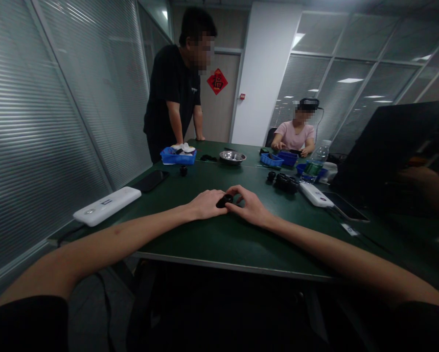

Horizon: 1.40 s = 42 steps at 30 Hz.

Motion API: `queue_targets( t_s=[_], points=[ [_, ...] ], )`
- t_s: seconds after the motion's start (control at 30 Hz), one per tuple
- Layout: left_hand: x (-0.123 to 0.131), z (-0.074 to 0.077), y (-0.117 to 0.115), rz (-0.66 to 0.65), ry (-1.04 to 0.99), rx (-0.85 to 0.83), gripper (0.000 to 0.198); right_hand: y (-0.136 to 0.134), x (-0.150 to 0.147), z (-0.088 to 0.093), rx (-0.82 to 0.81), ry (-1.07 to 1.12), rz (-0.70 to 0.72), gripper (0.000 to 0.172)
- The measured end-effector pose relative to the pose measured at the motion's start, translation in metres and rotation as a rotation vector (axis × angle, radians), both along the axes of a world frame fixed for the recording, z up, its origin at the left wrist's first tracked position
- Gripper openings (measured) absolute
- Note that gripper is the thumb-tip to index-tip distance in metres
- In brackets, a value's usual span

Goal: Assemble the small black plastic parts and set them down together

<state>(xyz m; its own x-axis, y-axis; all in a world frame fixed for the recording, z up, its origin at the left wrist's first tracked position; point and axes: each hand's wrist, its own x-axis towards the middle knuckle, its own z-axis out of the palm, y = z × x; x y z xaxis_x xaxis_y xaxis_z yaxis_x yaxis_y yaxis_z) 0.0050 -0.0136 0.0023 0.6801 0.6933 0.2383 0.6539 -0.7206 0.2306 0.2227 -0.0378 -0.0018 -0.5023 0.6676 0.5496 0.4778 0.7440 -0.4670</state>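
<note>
At the frame's centre, over the dark green tabletop (204, 239), the right hand (251, 209) pinches a small, round, black part (226, 199) between its fingers; the left hand (205, 204) meets it (whether its fingers grip, I cannot tell). Farther off, above centre, sits a shiny, round metal dish (233, 162).

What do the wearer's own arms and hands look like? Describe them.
The left sleeve and right sleeve are short and black, leaving both forearms bare. The left hand and right hand show no gloves, watch or cables.
</note>
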Motion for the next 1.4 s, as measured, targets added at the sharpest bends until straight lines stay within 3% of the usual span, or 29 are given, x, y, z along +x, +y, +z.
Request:
queue_targets(
  t_s=[0.2,0.47,0.67,0.87,1.07,1.4],
  points=[
    [0.0012,-0.0004,0.0007,-0.034,0.015,0.028,0.049,0.0054,0.0009,-0.0046,-0.009,0.03,-0.03,0.037],
    [0.0,0.0034,-0.0028,-0.021,0.011,0.003,0.054,0.0011,0.0008,-0.0009,0.003,0.015,0.033,0.035],
    [0.0002,0.0005,-0.0006,-0.029,0.026,0.025,0.055,0.0041,0.0011,-0.0039,-0.007,0.037,-0.014,0.041],
    [-0.001,0.0009,-0.0004,-0.033,0.019,0.022,0.059,0.0014,0.0011,-0.0011,-0.03,0.041,0.048,0.036],
    [0.0002,0.004,-0.003,-0.014,0.034,-0.001,0.056,0.0026,0.0008,-0.0027,-0.017,0.041,-0.017,0.047],
    [-0.0008,-0.0001,0.0009,-0.037,0.03,0.024,0.054,0.002,0.0005,-0.0016,-0.013,0.024,0.05,0.04]
  ],
)
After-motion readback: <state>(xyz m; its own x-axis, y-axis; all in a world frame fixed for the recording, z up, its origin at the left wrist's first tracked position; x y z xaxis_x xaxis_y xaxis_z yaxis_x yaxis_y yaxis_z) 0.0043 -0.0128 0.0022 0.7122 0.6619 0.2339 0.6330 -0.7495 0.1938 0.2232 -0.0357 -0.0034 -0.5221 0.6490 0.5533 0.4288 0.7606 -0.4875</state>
